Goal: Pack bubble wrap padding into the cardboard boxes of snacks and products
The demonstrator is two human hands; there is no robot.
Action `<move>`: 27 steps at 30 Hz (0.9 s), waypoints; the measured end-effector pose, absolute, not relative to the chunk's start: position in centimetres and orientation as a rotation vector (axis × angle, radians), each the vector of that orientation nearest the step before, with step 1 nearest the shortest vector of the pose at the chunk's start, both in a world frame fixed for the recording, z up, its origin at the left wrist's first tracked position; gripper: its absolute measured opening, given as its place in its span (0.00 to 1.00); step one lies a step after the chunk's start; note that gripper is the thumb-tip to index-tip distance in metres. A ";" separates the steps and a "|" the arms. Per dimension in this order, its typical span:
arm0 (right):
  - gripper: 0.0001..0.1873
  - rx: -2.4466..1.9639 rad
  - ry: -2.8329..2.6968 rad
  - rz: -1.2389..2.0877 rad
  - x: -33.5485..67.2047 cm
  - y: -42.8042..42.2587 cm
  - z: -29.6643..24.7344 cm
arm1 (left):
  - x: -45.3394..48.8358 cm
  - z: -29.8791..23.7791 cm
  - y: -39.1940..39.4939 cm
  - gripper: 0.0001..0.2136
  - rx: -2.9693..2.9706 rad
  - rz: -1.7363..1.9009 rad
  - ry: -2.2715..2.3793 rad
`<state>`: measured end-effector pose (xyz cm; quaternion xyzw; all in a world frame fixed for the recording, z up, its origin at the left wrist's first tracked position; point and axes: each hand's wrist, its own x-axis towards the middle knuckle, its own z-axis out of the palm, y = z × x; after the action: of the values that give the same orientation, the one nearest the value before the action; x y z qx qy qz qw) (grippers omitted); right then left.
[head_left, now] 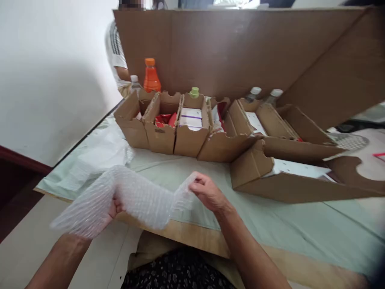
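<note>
A clear sheet or sleeve of bubble wrap [144, 200] hangs between my two hands above the table's near edge. My right hand [207, 190] pinches its right end between thumb and fingers. At the other end, my left hand [112, 210] is partly covered by the wrap, with curled fingertips showing at its fold. Whether the hand is inside the wrap or only behind it, I cannot tell. More clear bubble wrap [102, 150] lies heaped on the table's left side, just beyond my left hand.
Cardboard bins [162, 138] stand in a row, holding red packets [165, 119] and white boxes [191, 118]. Another bin [288, 186] with white boxes sits at right. Behind are an orange bottle [152, 78] and a tall cardboard panel [228, 52]. A person's arm [122, 73] shows at back left.
</note>
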<state>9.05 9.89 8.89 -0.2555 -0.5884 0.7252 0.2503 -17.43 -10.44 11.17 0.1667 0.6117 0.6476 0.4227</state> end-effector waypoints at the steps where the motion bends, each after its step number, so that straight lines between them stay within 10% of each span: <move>1: 0.26 -0.807 -1.543 1.914 12.1 10.0 8.7 | -16.5 10.1 -9.7 0.19 0.368 1.562 1.529; 13: 0.35 -1.603 -1.397 1.181 29.6 7.7 3.8 | -11.3 7.0 -4.0 0.42 1.235 0.789 2.280; 27: 0.24 -1.703 -1.885 0.321 33.5 4.8 3.2 | -7.6 8.0 -4.2 0.28 1.772 0.356 2.325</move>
<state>33.54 4.80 3.19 -0.6374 -0.7052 0.1201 0.2865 -7.62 -4.16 8.01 0.5987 0.7858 0.1204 0.0982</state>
